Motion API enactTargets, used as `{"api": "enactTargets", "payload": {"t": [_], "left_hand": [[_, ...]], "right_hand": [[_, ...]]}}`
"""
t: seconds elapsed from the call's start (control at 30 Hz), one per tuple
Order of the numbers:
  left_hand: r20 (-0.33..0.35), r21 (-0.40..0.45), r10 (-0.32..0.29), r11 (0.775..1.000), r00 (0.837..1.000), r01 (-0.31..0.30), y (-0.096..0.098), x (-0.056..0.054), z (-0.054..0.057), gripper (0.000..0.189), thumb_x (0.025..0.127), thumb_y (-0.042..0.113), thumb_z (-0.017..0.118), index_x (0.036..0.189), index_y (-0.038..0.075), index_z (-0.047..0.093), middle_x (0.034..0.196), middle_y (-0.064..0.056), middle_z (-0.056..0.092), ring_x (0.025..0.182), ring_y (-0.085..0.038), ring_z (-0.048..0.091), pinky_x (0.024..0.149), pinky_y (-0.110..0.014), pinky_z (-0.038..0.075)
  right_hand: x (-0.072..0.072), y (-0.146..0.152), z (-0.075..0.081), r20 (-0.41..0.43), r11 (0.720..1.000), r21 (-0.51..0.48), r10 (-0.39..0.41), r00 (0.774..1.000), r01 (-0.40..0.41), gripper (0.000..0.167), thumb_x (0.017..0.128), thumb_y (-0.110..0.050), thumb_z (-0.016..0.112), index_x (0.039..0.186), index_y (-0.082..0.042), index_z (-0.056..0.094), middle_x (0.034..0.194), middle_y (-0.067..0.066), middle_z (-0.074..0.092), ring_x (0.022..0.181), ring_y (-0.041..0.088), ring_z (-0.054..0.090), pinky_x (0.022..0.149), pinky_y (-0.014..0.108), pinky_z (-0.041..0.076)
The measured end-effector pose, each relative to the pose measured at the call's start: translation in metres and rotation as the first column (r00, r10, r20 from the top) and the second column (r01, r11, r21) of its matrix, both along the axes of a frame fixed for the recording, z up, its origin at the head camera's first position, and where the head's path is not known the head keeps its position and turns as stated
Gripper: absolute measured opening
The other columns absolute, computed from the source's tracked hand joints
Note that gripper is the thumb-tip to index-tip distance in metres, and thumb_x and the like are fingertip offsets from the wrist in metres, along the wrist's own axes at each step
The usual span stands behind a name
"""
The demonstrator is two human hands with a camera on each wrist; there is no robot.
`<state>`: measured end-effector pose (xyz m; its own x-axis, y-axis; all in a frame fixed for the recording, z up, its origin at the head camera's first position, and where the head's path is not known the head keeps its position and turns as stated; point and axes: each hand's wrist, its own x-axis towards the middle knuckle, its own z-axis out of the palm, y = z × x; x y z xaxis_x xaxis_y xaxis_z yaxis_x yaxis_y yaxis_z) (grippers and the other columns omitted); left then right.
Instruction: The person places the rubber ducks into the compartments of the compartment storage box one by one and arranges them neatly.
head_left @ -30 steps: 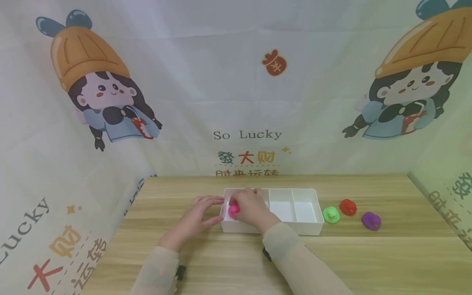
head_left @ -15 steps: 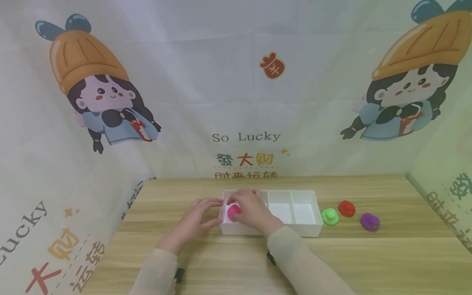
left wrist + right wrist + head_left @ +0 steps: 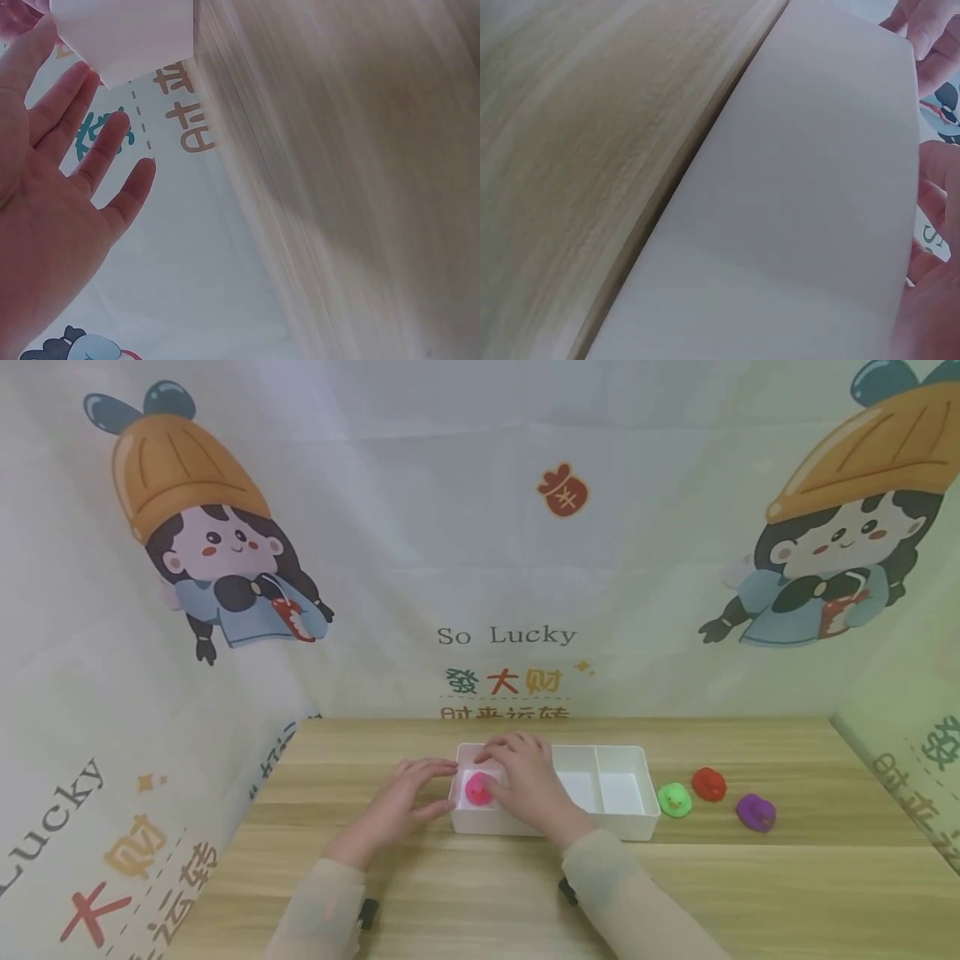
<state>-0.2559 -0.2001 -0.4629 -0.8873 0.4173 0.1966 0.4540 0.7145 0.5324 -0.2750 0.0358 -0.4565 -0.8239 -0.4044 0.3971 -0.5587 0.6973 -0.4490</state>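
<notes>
A pink toy duck [image 3: 477,790] sits in the leftmost compartment of a white divided box [image 3: 622,827]. Over the box, just right of the duck, is my right hand [image 3: 534,783], its fingers loosely bent and spread apart from the thumb, gripping nothing. My left hand [image 3: 395,800] is at the box's left end, fingers and thumb extended to the wall. The left wrist view shows those fairly straight fingers [image 3: 97,161] by the box corner [image 3: 135,37]. In the right wrist view, the box's front wall [image 3: 780,180] hides what lies inside, and only part of the right hand [image 3: 937,300] shows.
Right of the box, a green duck [image 3: 675,800], a red duck [image 3: 708,784] and a purple duck [image 3: 756,812] rest on the wooden table [image 3: 750,893]. A printed cloth [image 3: 510,568] hangs behind and along both sides.
My right hand has let go of the pink duck and shifted right and slightly up. The duck stays in the left compartment. The left hand holds its place.
</notes>
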Motion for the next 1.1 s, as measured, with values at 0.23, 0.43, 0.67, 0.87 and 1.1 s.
{"api": "enactTargets", "payload": {"t": [0.23,0.43,0.67,0.87,1.1], "left_hand": [[0.036,-0.002,0.018,1.0,0.999,-0.018,0.0,0.001,0.001,0.049,0.094,0.024,0.077,0.139,0.013,0.063,0.151,-0.002,0.057,0.141,-0.03,0.047,0.121,-0.058,0.038],[0.027,0.01,0.01,1.0,1.0,-0.01,0.001,0.002,0.001,0.047,0.095,0.022,0.076,0.139,0.012,0.063,0.15,-0.004,0.058,0.14,-0.031,0.048,0.119,-0.059,0.039],[0.007,0.022,-0.007,1.0,1.0,0.006,0.002,0.001,0.0,0.046,0.095,0.019,0.076,0.137,0.008,0.063,0.15,-0.006,0.059,0.139,-0.033,0.048,0.12,-0.059,0.038],[0.024,0.026,0.0,1.0,1.0,-0.001,0.001,0.001,0.0,0.046,0.095,0.019,0.076,0.138,0.009,0.063,0.15,-0.005,0.058,0.14,-0.032,0.047,0.12,-0.058,0.039],[0.06,0.032,0.011,0.999,0.998,-0.013,0.003,0.001,0.001,0.049,0.094,0.021,0.077,0.14,0.01,0.062,0.153,-0.005,0.056,0.143,-0.032,0.045,0.122,-0.057,0.037]], "right_hand": [[0.003,0.009,0.002,-0.009,0.999,0.005,-0.034,0.999,0.034,0.021,0.091,-0.019,0.079,0.112,-0.021,0.075,0.131,0.003,0.067,0.131,0.029,0.052,0.118,0.058,0.031],[0.006,0.019,0.004,-0.007,0.998,0.02,-0.066,0.998,0.066,0.021,0.093,-0.018,0.078,0.113,-0.022,0.074,0.13,0.002,0.067,0.132,0.029,0.053,0.12,0.057,0.033],[0.008,0.03,0.004,-0.038,0.998,0.011,-0.069,0.997,0.069,0.022,0.092,-0.019,0.078,0.113,-0.02,0.073,0.126,0.001,0.069,0.131,0.03,0.056,0.118,0.058,0.036],[0.011,0.042,0.003,-0.029,0.998,-0.007,-0.07,0.997,0.07,0.021,0.091,-0.017,0.079,0.112,-0.018,0.073,0.121,0.0,0.07,0.128,0.031,0.058,0.115,0.057,0.038],[0.013,0.056,0.001,0.003,0.995,0.033,-0.098,0.995,0.098,0.023,0.091,-0.019,0.079,0.114,-0.02,0.073,0.123,-0.001,0.07,0.131,0.029,0.058,0.115,0.056,0.041]]}}
